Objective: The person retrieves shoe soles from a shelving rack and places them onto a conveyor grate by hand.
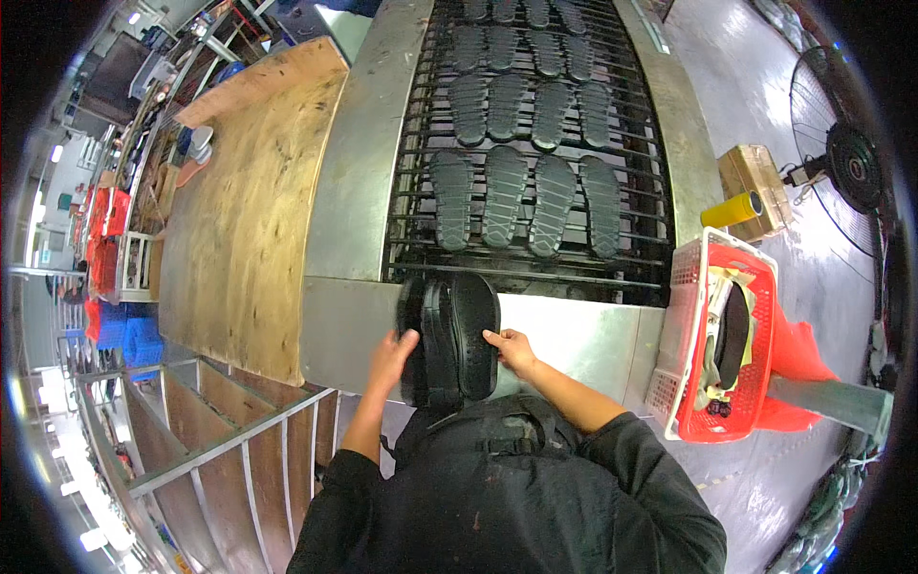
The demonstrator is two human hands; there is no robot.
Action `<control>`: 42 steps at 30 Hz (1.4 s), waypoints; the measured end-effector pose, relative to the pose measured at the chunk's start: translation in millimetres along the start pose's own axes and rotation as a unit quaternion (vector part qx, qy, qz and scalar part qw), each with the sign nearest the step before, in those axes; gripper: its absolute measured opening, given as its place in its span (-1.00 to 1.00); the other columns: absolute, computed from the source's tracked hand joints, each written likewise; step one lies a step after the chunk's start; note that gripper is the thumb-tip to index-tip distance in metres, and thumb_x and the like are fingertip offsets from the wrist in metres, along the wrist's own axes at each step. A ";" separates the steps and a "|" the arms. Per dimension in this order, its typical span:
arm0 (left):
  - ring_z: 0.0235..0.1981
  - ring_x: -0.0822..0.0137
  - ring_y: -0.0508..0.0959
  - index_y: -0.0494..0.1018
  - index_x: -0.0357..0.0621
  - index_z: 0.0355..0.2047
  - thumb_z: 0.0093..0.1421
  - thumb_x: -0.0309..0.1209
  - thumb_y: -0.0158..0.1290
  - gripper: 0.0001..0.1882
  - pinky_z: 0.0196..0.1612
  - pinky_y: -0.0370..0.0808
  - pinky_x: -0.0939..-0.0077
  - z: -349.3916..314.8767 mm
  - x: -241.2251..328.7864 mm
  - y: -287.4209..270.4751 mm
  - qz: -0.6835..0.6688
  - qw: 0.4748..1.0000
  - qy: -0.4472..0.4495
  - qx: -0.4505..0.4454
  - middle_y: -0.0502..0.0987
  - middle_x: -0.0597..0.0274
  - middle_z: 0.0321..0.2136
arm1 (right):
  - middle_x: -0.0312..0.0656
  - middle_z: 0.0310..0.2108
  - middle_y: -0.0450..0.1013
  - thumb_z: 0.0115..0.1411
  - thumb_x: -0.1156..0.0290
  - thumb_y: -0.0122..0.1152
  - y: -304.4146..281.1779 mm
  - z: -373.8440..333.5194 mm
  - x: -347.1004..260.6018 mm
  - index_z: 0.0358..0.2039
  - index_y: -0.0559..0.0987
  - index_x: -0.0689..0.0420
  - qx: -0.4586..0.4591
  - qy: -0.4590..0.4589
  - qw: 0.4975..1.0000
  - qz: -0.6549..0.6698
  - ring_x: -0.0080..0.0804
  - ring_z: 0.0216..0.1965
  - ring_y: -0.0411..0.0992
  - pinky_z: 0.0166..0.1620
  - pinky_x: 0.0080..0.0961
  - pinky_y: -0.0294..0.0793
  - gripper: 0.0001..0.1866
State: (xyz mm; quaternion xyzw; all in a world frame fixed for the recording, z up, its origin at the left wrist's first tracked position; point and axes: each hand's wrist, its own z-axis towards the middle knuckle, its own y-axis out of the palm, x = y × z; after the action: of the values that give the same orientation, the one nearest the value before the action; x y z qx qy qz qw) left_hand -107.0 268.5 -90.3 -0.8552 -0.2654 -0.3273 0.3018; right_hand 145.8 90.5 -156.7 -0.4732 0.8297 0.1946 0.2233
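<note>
Between my two hands I hold a bunch of black shoe soles, standing side by side over the near metal ledge. My left hand is closed on the left edge of the bunch, its thumb on the outermost sole. On the other side my right hand pinches the rightmost sole, which shows its smooth inner face. How many soles are in the bunch I cannot tell. Just beyond lies a rack of dark metal bars, carrying rows of black soles with their patterned treads up.
Metal ledges flank the rack. A wooden board lies to its left, above a slatted frame. At right stand a red basket with a white rim, a cardboard box, a yellow cylinder and a fan.
</note>
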 end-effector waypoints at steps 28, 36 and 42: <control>0.21 -0.03 0.47 0.38 -0.13 0.27 0.22 0.12 0.14 -0.24 0.33 0.34 -0.02 -1.5 55.7 74.9 -0.521 0.768 0.034 -0.372 0.48 0.08 0.21 | 0.16 0.10 0.49 0.45 0.21 0.04 8.9 -145.7 -50.6 0.36 0.32 0.16 0.328 -0.372 0.866 -0.061 0.08 0.14 0.46 0.22 -0.21 0.41 -0.45; 0.18 -0.03 0.51 0.41 -0.16 0.26 0.14 0.04 0.24 -0.22 0.30 0.40 0.02 27.6 82.7 71.8 -0.402 0.792 0.092 -0.449 0.51 0.05 0.20 | 0.04 -0.04 0.57 0.40 0.22 0.15 19.4 -131.1 -44.5 0.20 0.54 0.17 0.254 -0.337 0.905 -0.050 -0.23 -0.01 0.53 0.05 -0.35 0.48 -0.55; 0.11 0.06 0.57 0.47 -0.20 0.19 0.25 -0.12 0.19 -0.41 0.23 0.47 0.10 20.7 111.4 64.2 -0.285 0.842 -0.041 -0.457 0.58 0.06 0.10 | 0.01 0.21 0.42 0.47 -0.18 -0.13 -21.4 -98.7 -21.6 0.46 0.21 0.08 -0.077 -0.151 0.816 0.554 -0.23 0.14 0.42 0.17 -0.24 0.40 -0.25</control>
State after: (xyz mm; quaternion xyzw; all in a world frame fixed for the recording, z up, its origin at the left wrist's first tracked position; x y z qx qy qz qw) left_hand 14.9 267.9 -44.6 -0.7955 -0.3299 -0.4479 -0.2404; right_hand 155.8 42.7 -65.8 0.0855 0.8901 0.4170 0.1630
